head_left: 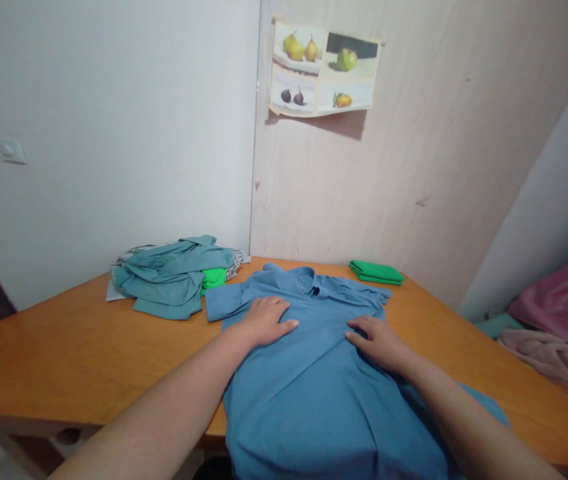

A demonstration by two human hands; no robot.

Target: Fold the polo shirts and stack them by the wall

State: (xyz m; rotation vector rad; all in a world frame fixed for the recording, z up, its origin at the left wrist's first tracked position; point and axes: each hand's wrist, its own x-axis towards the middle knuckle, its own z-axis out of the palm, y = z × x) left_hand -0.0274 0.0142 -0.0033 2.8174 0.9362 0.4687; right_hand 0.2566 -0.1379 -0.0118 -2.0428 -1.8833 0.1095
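A blue short-sleeved shirt point(309, 373) lies spread over the table, its collar toward the wall and its lower part hanging past the near edge. My left hand point(268, 320) rests flat on the upper left of the shirt, thumb stretched out. On the right side of the cloth lies my right hand point(377, 340), palm down with its fingers apart and slightly bent. Small wrinkles run across the fabric between the two hands. Neither hand grips the cloth.
On the orange wooden table point(164, 360), a loose heap of grey-green clothes point(169, 277) lies at the back left. A folded green cloth point(377, 272) sits at the back right. Walls rise behind, with a fruit picture sheet point(321, 70) on one. Pink bedding point(564, 300) is at far right.
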